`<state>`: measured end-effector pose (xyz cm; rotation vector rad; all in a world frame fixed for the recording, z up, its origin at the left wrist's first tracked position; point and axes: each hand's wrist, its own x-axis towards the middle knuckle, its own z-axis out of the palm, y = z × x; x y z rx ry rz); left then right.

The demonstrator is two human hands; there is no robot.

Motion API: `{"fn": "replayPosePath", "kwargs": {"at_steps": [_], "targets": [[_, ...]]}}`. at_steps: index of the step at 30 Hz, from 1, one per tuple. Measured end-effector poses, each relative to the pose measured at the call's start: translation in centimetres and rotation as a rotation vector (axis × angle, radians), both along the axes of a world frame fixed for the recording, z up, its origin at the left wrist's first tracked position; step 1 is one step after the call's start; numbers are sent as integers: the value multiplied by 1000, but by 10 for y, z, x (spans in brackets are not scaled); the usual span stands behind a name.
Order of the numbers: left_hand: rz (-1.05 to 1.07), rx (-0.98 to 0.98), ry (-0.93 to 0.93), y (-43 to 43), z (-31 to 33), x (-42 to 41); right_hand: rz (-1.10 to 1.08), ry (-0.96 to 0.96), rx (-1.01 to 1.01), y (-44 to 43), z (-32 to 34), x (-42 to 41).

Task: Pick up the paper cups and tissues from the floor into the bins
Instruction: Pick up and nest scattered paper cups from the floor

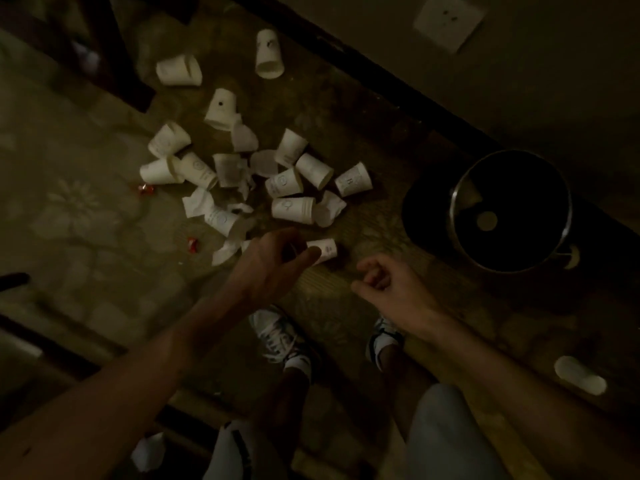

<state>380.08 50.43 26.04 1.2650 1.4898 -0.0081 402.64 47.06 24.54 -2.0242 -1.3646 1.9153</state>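
One cup [325,250] lies on its side on the floor [86,220], its near end inside the left hand [273,263], whose fingers [310,257] curl round it. Just beyond lies a heap of cups [292,209] and crumpled tissues [244,136], with two red wrappers [145,189] at its left edge. The bin [457,188] stands to the right, apart from the heap. The right hand [391,289] hangs between cup and bin, fingers loosely curled, holding nothing. A stray cup [580,375] lies near the right forearm.
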Motion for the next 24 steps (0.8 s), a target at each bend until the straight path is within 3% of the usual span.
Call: {"fn": "replayPosePath", "kwargs": {"at_steps": [8,15,19,24], "targets": [[248,-145,-137,-59,-150,-46,308,-93,-1,0,-144,-37],[315,-95,-183,-79,-282,-43,757,-219,312,7,-258,-54],[250,-31,-145,-85,-333,-35,1076,-272,507,11,-299,-66],[245,-14,-221,-86,-363,-23,1171,-268,602,15,-330,-64]]}}
